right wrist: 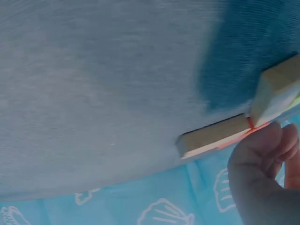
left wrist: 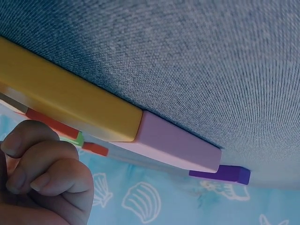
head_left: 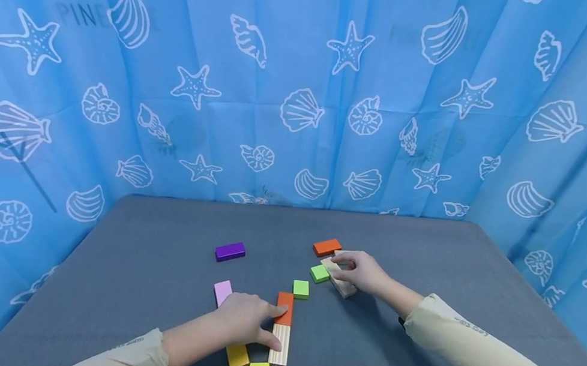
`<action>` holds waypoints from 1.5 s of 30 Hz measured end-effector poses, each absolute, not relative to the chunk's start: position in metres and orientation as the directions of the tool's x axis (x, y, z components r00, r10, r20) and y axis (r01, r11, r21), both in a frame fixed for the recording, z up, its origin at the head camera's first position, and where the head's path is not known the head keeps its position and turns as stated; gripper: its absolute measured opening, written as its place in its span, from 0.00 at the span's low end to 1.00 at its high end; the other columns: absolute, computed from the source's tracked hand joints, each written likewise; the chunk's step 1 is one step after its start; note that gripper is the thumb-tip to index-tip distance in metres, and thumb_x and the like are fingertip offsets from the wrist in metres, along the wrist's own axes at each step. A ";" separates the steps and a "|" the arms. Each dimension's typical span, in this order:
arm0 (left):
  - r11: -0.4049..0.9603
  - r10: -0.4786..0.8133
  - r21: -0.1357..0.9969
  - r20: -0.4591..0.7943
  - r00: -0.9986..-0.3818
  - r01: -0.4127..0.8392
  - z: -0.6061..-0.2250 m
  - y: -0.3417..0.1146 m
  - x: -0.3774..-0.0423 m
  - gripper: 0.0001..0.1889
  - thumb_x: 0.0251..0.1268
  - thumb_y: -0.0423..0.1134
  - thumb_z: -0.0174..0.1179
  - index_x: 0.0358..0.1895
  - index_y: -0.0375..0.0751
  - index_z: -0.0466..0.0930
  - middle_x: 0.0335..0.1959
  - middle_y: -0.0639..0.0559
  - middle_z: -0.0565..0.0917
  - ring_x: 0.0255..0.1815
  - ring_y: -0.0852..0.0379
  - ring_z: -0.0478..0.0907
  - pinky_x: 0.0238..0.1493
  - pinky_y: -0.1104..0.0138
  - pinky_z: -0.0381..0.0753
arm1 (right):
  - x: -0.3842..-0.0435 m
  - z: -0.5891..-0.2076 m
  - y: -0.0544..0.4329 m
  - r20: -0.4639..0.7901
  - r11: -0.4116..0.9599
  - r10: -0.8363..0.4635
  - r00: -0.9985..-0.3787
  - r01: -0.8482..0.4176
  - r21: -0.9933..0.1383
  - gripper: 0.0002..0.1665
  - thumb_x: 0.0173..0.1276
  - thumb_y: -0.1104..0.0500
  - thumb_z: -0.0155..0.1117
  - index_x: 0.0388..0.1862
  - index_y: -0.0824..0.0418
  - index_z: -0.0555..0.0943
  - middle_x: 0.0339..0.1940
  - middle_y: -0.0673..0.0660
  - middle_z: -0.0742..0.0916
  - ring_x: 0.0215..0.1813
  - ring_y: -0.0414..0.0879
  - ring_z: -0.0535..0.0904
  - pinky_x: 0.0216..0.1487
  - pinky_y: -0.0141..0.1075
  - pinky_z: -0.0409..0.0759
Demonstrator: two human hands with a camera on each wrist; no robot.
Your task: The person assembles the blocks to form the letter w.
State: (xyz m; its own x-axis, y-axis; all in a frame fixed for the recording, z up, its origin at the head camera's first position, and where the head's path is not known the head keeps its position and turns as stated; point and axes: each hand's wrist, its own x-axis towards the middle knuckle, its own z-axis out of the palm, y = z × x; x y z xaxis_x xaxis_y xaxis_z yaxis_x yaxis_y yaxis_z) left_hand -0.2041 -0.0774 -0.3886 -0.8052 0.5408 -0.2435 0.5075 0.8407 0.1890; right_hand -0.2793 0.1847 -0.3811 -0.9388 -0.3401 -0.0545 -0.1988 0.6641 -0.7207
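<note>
1. Fingers (head_left: 279, 310) of the left hand (head_left: 242, 319) are spread: index on the red block (head_left: 285, 299), thumb on the striped block (head_left: 278, 358) at its near end.
2. Curled fingers of the right hand (head_left: 364, 274) look to pinch the wood block (head_left: 344, 289), beyond and right of the red block.
3. Between lie the near green block (head_left: 300, 289), just off the red block's far end, and the far green block (head_left: 319, 273), right beside the wood block.
4. Step in hand, as I judge it: adjusting the wood block in a line slanting away from the red block, while the left steadies that end.
5. Next move seems to call for a light touch, leaving both green blocks unnudged.
</note>
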 end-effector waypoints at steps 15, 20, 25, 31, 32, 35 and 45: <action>0.841 0.540 0.208 -0.248 -0.804 0.500 -0.388 -0.077 -0.205 0.37 0.50 0.67 0.64 0.66 0.62 0.74 0.54 0.53 0.83 0.35 0.60 0.73 0.27 0.67 0.65 | -0.298 -0.388 0.211 -0.046 0.775 -0.191 -0.981 -0.122 -0.620 0.30 0.64 0.57 0.70 0.63 0.68 0.75 0.55 0.73 0.72 0.56 0.67 0.65 0.49 0.57 0.69; 0.843 0.535 0.213 -0.250 -0.807 0.493 -0.387 -0.077 -0.204 0.37 0.50 0.67 0.65 0.66 0.62 0.74 0.54 0.53 0.83 0.35 0.60 0.73 0.27 0.67 0.66 | -0.310 -0.392 0.221 -0.083 0.796 -0.214 -0.973 -0.125 -0.592 0.35 0.64 0.55 0.70 0.67 0.68 0.71 0.63 0.77 0.68 0.64 0.75 0.59 0.57 0.64 0.63; 0.845 0.533 0.215 -0.252 -0.808 0.490 -0.386 -0.077 -0.204 0.37 0.50 0.67 0.65 0.66 0.62 0.74 0.54 0.53 0.83 0.35 0.59 0.72 0.28 0.67 0.66 | -0.322 -0.395 0.229 -0.161 0.800 -0.200 -0.967 -0.066 -0.596 0.39 0.65 0.54 0.69 0.71 0.66 0.66 0.67 0.77 0.67 0.68 0.73 0.58 0.62 0.64 0.60; 0.844 0.534 0.213 -0.248 -0.808 0.492 -0.387 -0.077 -0.203 0.36 0.50 0.66 0.65 0.66 0.62 0.74 0.54 0.53 0.83 0.34 0.59 0.72 0.26 0.67 0.64 | -0.329 -0.397 0.233 -0.183 0.778 -0.198 -0.963 -0.041 -0.627 0.38 0.66 0.55 0.68 0.70 0.67 0.67 0.62 0.77 0.72 0.65 0.69 0.65 0.60 0.60 0.65; 0.843 0.535 0.210 -0.246 -0.808 0.495 -0.387 -0.077 -0.203 0.36 0.50 0.67 0.65 0.66 0.62 0.74 0.53 0.54 0.83 0.34 0.60 0.72 0.26 0.68 0.63 | -0.329 -0.397 0.234 -0.179 0.772 -0.200 -0.963 -0.042 -0.634 0.37 0.66 0.56 0.68 0.70 0.68 0.67 0.60 0.76 0.73 0.63 0.68 0.67 0.59 0.59 0.66; 0.842 0.538 0.204 -0.242 -0.807 0.500 -0.387 -0.077 -0.202 0.36 0.50 0.67 0.65 0.66 0.62 0.74 0.53 0.54 0.83 0.33 0.60 0.71 0.24 0.68 0.62 | -0.330 -0.397 0.235 -0.179 0.749 -0.212 -0.961 -0.042 -0.662 0.37 0.65 0.57 0.68 0.69 0.70 0.68 0.54 0.73 0.74 0.56 0.63 0.69 0.55 0.55 0.68; 0.842 0.538 0.201 -0.245 -0.806 0.501 -0.387 -0.078 -0.203 0.36 0.51 0.66 0.64 0.66 0.62 0.74 0.53 0.54 0.83 0.34 0.60 0.72 0.25 0.68 0.64 | -0.335 -0.398 0.236 -0.203 0.734 -0.242 -0.949 -0.042 -0.678 0.34 0.65 0.60 0.68 0.67 0.72 0.69 0.39 0.63 0.72 0.44 0.55 0.67 0.42 0.44 0.66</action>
State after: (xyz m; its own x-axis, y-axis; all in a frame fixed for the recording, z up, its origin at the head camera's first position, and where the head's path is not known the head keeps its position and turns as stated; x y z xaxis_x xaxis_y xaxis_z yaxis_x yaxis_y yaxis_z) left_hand -0.2026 -0.0780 -0.3868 -0.8064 0.5381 -0.2454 0.5005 0.8420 0.2014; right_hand -0.3348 0.2360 -0.3976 -0.9487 -0.2423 -0.2032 -0.0424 0.7343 -0.6775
